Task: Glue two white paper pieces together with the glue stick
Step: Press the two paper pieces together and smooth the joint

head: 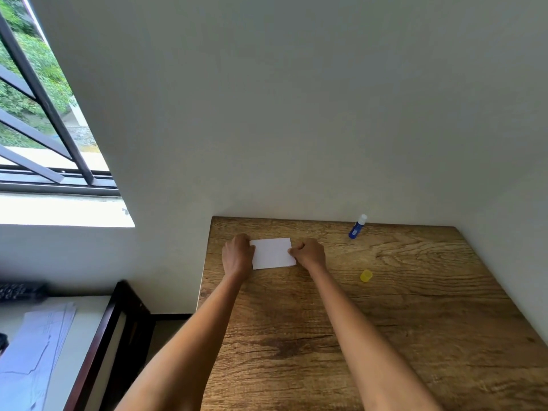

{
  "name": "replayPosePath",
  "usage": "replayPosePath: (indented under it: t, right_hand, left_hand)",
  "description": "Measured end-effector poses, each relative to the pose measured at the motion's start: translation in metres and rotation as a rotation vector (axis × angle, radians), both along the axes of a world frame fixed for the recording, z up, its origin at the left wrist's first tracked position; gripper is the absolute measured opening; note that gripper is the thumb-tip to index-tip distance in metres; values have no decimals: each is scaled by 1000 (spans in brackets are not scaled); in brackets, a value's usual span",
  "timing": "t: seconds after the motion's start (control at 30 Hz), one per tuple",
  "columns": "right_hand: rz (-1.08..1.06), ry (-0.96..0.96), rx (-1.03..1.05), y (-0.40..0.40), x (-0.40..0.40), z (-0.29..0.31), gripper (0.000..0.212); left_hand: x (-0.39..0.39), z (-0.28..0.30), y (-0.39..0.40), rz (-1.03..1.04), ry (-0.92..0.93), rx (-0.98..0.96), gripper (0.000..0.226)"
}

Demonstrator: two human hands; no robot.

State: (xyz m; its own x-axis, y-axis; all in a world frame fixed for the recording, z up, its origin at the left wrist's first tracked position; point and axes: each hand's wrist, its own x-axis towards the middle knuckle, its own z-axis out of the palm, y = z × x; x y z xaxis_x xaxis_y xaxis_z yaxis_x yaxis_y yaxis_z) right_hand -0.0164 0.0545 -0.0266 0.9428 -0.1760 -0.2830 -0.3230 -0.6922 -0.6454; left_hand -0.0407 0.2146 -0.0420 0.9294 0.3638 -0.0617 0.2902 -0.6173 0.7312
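A pale wall [296, 99] fills the upper part of the head view, with a barred window [44, 114] open onto green foliage at the far left. Below it, a wood-grain table [385, 336] runs back to meet the wall, its left edge standing beside a dark-framed side surface [98, 345] where loose sheets of paper [38, 345] lie. Two bare forearms reach from the bottom of the frame toward the table's far left corner. There a white paper [272, 253] lies flat on the wood; it reads as one rectangle, and whether a second piece sits beneath it cannot be told. The left hand [237, 255] rests at the paper's left edge, fingers curled down over that side, while the right hand [308, 253] meets the right edge, its thumb and fingers drawn together at the paper's border; whether either hand pinches the sheet or merely presses it flat cannot be told. The two hands sit apart, the paper between them. To the right, near the wall, the blue glue stick [357, 226] stands uncapped and leaning slightly, its white tip uppermost, well apart from the hands. A small yellow cap [366, 275] lies on the table nearer the camera, between the glue stick and the right forearm.
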Motion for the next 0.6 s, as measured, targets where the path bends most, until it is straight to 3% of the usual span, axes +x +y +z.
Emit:
replayPosePath:
  t: [0.13, 0.33, 0.6]
  right_hand:
    - [0, -6, 10, 1, -1, -1, 28]
    - [13, -1, -23, 1, 0, -5, 29]
    - [-6, -83, -20, 3, -7, -9, 15]
  left_hand:
    - [-2, -1, 1, -34, -44, 55, 28]
    - [-13, -15, 6, -245, -125, 285, 30]
    - [-21, -26, 14, -373, -62, 508, 48]
